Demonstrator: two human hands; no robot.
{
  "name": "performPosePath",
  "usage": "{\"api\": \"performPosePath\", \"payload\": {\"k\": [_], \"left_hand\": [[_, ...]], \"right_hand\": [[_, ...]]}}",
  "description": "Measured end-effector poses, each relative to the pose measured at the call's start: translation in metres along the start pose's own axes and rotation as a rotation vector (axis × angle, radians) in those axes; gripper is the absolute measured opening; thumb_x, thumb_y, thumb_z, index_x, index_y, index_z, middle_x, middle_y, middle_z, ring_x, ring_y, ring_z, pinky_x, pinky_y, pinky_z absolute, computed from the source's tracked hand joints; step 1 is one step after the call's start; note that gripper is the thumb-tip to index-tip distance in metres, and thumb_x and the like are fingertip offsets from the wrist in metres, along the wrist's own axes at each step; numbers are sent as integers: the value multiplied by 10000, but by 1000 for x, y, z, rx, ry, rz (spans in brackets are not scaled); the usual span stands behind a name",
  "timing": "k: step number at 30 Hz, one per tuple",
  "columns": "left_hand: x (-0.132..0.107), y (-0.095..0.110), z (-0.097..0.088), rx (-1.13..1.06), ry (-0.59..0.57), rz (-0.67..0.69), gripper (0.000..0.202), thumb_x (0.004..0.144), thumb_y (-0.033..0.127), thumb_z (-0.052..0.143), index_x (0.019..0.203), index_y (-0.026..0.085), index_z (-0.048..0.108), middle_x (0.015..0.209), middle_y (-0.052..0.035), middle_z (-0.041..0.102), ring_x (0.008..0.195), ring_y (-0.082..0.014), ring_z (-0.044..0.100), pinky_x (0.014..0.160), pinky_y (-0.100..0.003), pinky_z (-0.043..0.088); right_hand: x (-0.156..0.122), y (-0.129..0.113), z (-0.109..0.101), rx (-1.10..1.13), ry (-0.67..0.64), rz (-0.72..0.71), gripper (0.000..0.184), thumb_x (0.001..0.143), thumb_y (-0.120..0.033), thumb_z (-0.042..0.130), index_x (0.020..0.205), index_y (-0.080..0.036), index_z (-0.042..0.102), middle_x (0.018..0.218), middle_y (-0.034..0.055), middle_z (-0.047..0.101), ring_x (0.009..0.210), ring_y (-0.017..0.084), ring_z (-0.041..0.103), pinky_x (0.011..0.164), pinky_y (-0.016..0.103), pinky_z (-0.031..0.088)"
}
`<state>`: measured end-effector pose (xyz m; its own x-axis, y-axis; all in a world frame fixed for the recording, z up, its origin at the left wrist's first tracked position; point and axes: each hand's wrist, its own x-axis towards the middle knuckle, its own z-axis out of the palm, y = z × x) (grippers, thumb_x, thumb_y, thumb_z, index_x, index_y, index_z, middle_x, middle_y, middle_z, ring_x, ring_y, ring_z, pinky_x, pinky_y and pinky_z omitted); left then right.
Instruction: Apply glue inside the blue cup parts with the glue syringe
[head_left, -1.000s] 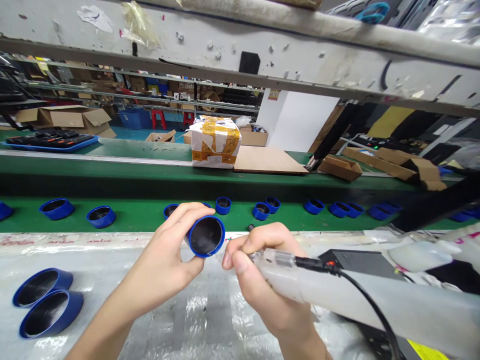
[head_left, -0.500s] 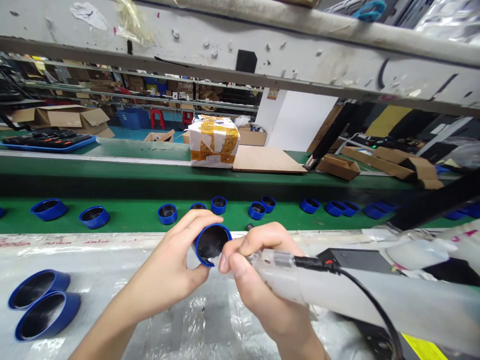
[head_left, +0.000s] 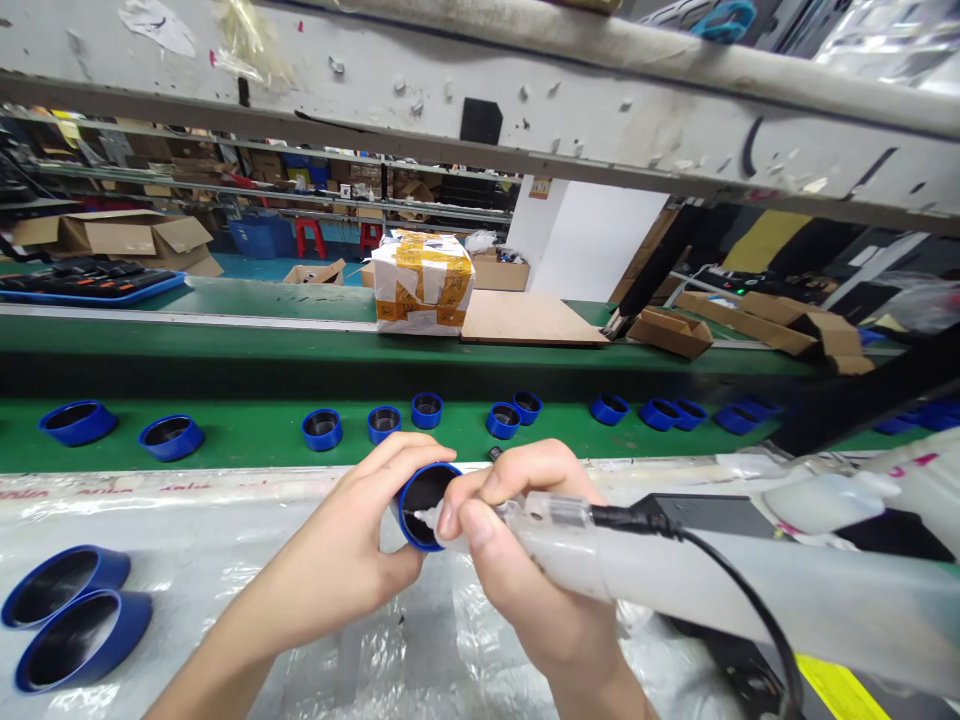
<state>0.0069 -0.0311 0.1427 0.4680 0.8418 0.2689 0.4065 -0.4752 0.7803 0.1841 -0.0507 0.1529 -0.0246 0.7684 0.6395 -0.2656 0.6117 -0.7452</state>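
My left hand (head_left: pixel 360 550) curls its fingers and thumb around a blue ring-shaped cup (head_left: pixel 430 482) with a dark inside, its opening tilted toward me. In my right hand (head_left: pixel 536 560) is a translucent dispensing tube (head_left: pixel 577 555) with a pointed nozzle, pinched near its front end like a pen. The nozzle tip (head_left: pixel 424 516) reaches inside the cup, close to the inner wall. I cannot tell whether it touches. A black cable (head_left: pixel 739 580) plugs into the tube's top and curves down to the right. My right fingers hide part of the cup's rim.
Two larger-looking blue cups (head_left: pixel 82 640) lie at left on the plastic-covered bench (head_left: pixel 315 670). Several blue cups (head_left: pixel 322 429) stand along the green conveyor (head_left: pixel 247 430) ahead. A black box (head_left: pixel 697 515) and white bottles (head_left: pixel 829 500) are at right. A metal beam (head_left: pixel 390 95) crosses above.
The nozzle tip has moved left and up, deeper into the cup. The cup has shifted slightly down, and the view has turned a little to the right.
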Motion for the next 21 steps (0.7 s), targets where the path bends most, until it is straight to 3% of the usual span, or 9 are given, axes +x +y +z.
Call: {"api": "performPosePath", "payload": {"k": [10,21], "left_hand": [[4,7,0,-46,-32,35,690,711,-62,570,1281,308,685,1363,-28,692,1301,-248,686,1124,-390,587],[1,7,0,-78,-54,39,720,723,-78,582,1296,348,674,1354,9,678,1312,-220,676,1120,-346,582]], "right_hand": [[-4,3,-7,-72,64,-3,286,921,-37,748,995,-306,687,836,-42,782,788,173,809,773,315,670],[-3,3,-10,-24,86,26,309,939,-20,739,1010,-316,689,863,-67,789,797,134,790,778,278,649]]}}
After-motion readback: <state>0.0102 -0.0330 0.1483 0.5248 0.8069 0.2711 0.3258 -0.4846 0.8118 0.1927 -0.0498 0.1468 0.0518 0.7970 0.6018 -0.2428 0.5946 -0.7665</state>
